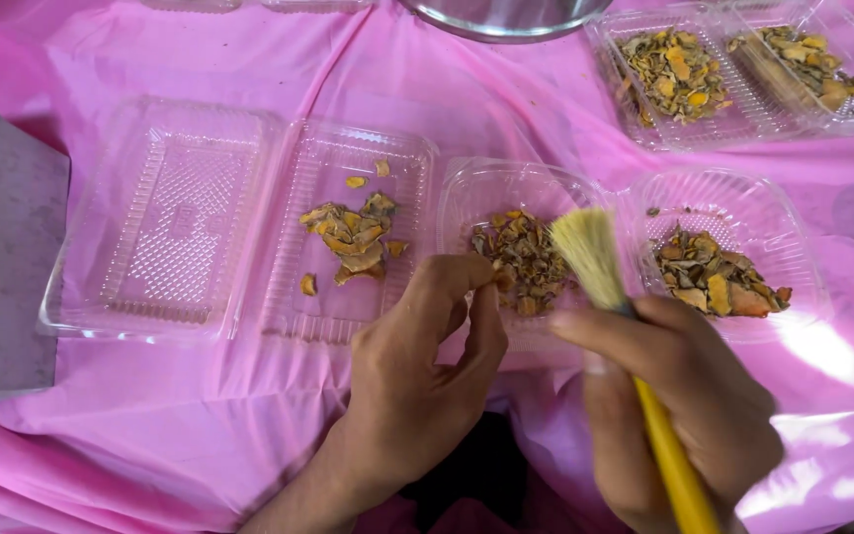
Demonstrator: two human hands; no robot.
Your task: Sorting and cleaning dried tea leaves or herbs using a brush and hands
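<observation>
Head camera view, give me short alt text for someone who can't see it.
Two bare hands work over a pink cloth: the right hand holds a yellow-handled brush, and the left hand pinches its fingertips near a clear plastic tray of dried orange-brown flakes. More clear trays lie around, one empty.

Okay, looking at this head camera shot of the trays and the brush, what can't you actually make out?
- Left hand: fingertips pinch near the round tray; any piece held is hidden by the fingers.
- Brush: the yellow handle's end is cut off by the bottom edge; the right hand covers its middle.
- Metal bowl: cut off by the top edge, contents unseen.
- Grey box: cut off by the left edge.
</observation>
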